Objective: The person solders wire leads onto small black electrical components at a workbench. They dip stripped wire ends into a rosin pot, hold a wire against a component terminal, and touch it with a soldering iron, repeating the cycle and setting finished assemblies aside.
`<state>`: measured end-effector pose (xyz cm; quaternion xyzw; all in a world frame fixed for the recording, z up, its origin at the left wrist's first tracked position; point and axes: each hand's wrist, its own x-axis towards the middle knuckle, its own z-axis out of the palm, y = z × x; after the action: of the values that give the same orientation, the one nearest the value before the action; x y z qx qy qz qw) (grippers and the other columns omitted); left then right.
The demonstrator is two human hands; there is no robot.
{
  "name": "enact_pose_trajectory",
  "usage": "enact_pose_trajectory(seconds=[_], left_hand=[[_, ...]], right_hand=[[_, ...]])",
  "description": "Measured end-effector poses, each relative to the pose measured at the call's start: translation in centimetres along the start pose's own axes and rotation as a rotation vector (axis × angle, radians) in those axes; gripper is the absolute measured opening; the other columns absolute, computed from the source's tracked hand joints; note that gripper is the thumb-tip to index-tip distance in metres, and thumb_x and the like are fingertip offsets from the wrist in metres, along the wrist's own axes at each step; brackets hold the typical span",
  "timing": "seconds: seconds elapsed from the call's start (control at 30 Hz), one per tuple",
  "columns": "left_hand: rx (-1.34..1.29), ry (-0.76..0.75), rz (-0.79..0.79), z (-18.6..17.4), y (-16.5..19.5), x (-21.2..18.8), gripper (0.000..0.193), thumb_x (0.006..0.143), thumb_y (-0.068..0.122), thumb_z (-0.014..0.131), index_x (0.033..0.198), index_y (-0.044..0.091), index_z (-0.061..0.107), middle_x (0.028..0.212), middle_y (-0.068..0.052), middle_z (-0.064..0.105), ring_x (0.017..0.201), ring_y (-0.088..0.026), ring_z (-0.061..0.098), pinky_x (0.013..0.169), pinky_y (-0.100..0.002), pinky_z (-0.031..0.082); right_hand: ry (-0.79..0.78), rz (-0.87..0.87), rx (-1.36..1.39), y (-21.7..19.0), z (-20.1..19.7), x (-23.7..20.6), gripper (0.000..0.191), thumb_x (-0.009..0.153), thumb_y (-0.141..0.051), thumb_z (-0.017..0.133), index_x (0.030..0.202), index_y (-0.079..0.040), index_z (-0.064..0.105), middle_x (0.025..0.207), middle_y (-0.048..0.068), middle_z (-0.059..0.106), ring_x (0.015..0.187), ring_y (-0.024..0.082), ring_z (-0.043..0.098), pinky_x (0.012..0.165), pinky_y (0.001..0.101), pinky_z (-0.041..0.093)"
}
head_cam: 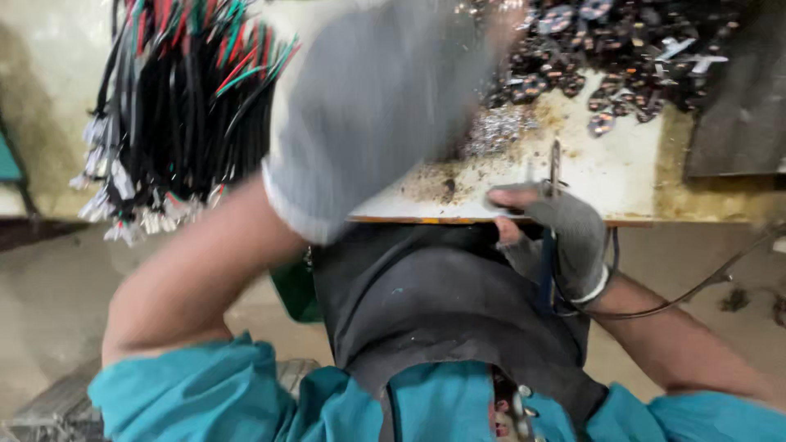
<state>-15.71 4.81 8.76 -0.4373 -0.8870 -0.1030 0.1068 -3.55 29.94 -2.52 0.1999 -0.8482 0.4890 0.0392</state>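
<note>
Gripping a thin tool (554,168), gloved right hand (557,233); left hand's (368,106) fingers blurred, unreadable.
</note>
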Motion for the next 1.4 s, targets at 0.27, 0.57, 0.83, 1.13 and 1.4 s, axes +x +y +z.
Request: enact_pose_trajectory(seconds=[0.27, 0.57, 0.83, 1.13, 1.4], left_hand=[[-0.667, -0.112, -0.18, 8.6, 7.3, -9.1, 0.038, 0.075, 0.031, 0.079, 0.109, 0.017, 0.071, 0.085, -0.002, 0.063, 0.072, -0.025, 0.065, 0.055, -0.041, 0.049], [-0.6, -0.008, -0.285, 12.5, 8.4, -11.8, 0.025, 0.081, 0.034, 0.08, 0.097, 0.018, 0.069, 0.079, -0.004, 0.062, 0.068, -0.027, 0.065, 0.054, -0.043, 0.048], [-0.671, 0.105, -0.456, 12.1, 7.9, -11.3, 0.041, 0.089, 0.037, 0.079, 0.119, 0.011, 0.066, 0.086, -0.006, 0.062, 0.072, -0.029, 0.066, 0.058, -0.043, 0.048], [-0.645, 0.059, -0.518, 13.4, 7.7, -11.4, 0.028, 0.092, 0.033, 0.076, 0.109, 0.015, 0.063, 0.089, -0.005, 0.063, 0.078, -0.028, 0.068, 0.063, -0.042, 0.051], [-0.649, 0.031, -0.446, 13.9, 7.4, -11.7, 0.039, 0.081, 0.028, 0.077, 0.115, 0.012, 0.065, 0.095, -0.008, 0.066, 0.081, -0.03, 0.069, 0.063, -0.043, 0.052]], right_hand=[[0.253, 0.095, -0.35, 3.9, -4.3, 1.5, 0.039, 0.106, -0.006, 0.078, 0.133, 0.0, 0.052, 0.116, 0.017, 0.068, 0.103, 0.022, 0.075, 0.088, 0.0293, 0.061], [0.212, -0.064, -0.563, 4.8, -2.8, 5.6, 0.038, 0.101, -0.007, 0.086, 0.126, 0.001, 0.059, 0.095, 0.01, 0.069, 0.086, 0.02, 0.073, 0.076, 0.0327, 0.059], [0.31, 0.314, 0.11, -0.5, 1.8, 2.4, 0.02, 0.094, -0.009, 0.084, 0.103, 0.001, 0.07, 0.093, 0.011, 0.074, 0.08, 0.017, 0.074, 0.072, 0.0269, 0.059], [0.016, 0.065, 0.289, 2.2, 5.6, 0.3, 0.022, 0.097, -0.003, 0.077, 0.106, -0.008, 0.058, 0.099, 0.012, 0.075, 0.093, 0.019, 0.076, 0.08, 0.0299, 0.062], [0.033, 0.212, 0.305, 2.0, 5.7, 0.0, 0.026, 0.095, 0.004, 0.081, 0.104, -0.007, 0.058, 0.093, 0.014, 0.074, 0.085, 0.021, 0.075, 0.078, 0.0323, 0.061]])
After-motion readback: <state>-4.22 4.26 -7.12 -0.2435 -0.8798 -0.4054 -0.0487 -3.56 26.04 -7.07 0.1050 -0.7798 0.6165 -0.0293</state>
